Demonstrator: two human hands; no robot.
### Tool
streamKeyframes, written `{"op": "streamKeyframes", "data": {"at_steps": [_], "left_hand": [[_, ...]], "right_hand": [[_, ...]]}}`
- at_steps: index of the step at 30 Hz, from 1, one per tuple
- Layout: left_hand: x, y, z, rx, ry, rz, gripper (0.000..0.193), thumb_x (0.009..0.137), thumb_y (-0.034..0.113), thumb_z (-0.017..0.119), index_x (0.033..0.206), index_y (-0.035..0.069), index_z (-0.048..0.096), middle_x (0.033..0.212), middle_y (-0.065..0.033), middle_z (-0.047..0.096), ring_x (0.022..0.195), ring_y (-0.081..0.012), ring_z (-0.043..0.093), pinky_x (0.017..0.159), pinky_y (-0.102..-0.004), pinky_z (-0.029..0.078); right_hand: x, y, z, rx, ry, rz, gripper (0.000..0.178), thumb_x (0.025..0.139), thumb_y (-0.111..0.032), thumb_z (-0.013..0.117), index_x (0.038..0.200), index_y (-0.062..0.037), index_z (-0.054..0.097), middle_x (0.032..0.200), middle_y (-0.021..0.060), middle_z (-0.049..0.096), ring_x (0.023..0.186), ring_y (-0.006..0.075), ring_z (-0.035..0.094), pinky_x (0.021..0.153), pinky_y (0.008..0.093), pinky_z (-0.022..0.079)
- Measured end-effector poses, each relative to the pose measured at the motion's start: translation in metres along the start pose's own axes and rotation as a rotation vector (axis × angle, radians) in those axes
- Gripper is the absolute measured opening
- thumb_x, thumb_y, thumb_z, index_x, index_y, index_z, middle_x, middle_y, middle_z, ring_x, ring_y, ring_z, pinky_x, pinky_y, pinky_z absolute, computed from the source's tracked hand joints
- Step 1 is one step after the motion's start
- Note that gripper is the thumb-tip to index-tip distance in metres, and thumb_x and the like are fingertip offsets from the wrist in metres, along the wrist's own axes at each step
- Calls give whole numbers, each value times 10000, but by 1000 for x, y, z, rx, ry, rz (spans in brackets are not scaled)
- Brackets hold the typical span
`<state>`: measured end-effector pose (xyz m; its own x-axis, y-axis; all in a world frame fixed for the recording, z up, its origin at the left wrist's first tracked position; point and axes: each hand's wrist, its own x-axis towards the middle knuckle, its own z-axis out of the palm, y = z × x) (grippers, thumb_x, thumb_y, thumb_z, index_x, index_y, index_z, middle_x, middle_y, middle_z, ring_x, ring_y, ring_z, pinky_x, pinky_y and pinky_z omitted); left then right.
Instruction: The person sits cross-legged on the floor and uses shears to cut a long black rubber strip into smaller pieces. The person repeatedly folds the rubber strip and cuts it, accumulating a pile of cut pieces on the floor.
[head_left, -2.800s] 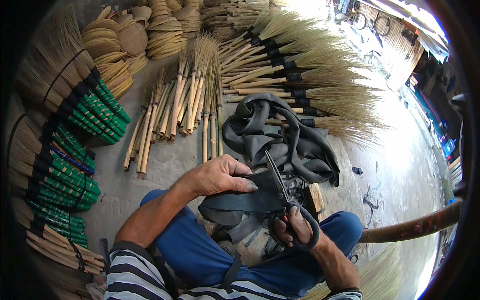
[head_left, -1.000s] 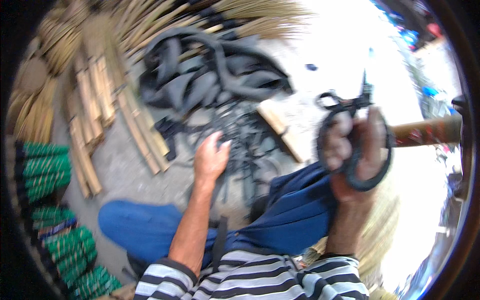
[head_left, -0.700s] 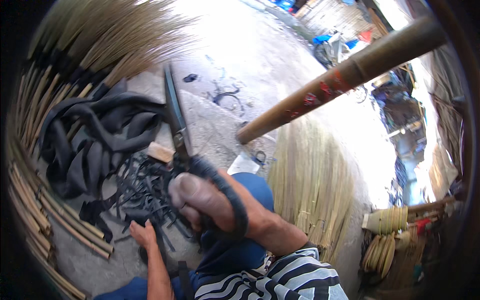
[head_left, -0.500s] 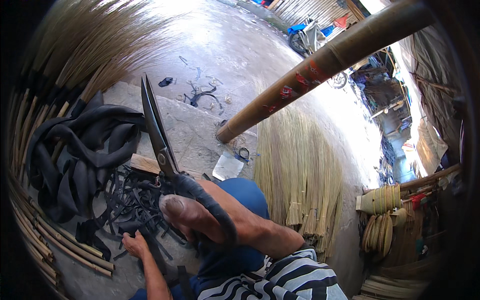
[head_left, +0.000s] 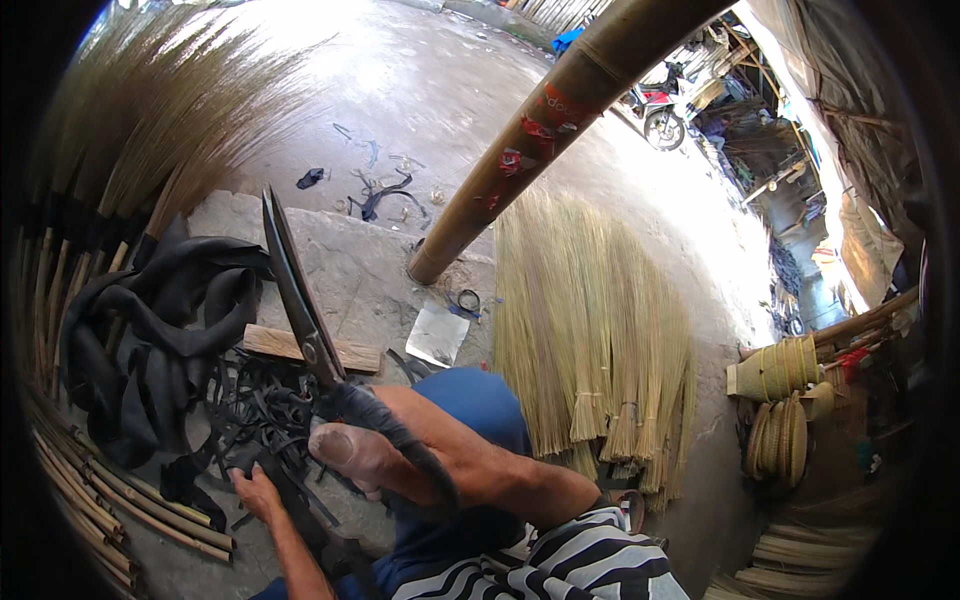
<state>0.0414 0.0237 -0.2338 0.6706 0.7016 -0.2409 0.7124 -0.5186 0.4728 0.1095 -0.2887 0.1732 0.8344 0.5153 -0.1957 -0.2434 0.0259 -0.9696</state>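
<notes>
Large metal scissors (head_left: pixel 300 290) with a dark wrapped handle are gripped in my right hand (head_left: pixel 365 455). Their blades point up and away, nearly together. My left hand (head_left: pixel 258 492) lies lower, its fingers closed on a flat black rubber strip (head_left: pixel 290 490) that runs down toward my lap. Just beyond it, a tangled heap of thin black rubber strips (head_left: pixel 262 400) covers the ground. A wooden block (head_left: pixel 272 343) lies behind the heap, partly hidden by the scissors. Wide black rubber bands (head_left: pixel 150 340) are piled to the left.
Brooms with dark bindings (head_left: pixel 150 210) lean at the far left, above bamboo sticks (head_left: pixel 150 515). A thick bamboo pole (head_left: pixel 500 170) slants up ahead. Straw bundles (head_left: pixel 590 340) lie to the right, past a white sheet (head_left: pixel 437 334). Woven baskets (head_left: pixel 780 370) sit farther right.
The view has shifted slightly. The scissors have come down a little, and more of the wooden block shows behind them. Both hands keep their hold.
</notes>
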Motion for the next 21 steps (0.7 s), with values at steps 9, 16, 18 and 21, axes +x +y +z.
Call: {"op": "streamKeyframes", "data": {"at_steps": [9,16,18,21], "left_hand": [[-38,35,-55,-1002,-335,-177,177,839,79,700,1010,33,693,936,-75,674,824,-197,674,787,-359,567],[-88,52,-88,-1506,-847,-651,379,998,222,683,1251,-53,615,1200,-222,721,1164,-310,703,1078,-480,543],[-72,47,-92,-1661,-942,-532,575,1043,305,630,1430,-87,466,1327,-248,650,1293,-330,619,1160,-449,468],[-44,44,-90,-1784,-459,-527,534,1073,258,573,1443,-95,419,1401,-268,602,1256,-348,648,1094,-482,539]], "right_hand": [[-23,24,-39,110,21,-1,476,1066,-519,592,1002,-47,611,781,-14,539,699,95,532,615,276,436],[-23,44,-59,461,206,-64,382,1081,-397,620,1041,-18,627,782,20,597,631,87,566,573,240,489],[-20,46,-63,451,193,-132,432,1076,-461,611,953,-46,606,712,9,557,609,96,537,580,251,474],[-12,48,-62,450,243,-134,449,1069,-483,618,911,-63,601,661,-2,521,600,102,525,567,252,459]]}}
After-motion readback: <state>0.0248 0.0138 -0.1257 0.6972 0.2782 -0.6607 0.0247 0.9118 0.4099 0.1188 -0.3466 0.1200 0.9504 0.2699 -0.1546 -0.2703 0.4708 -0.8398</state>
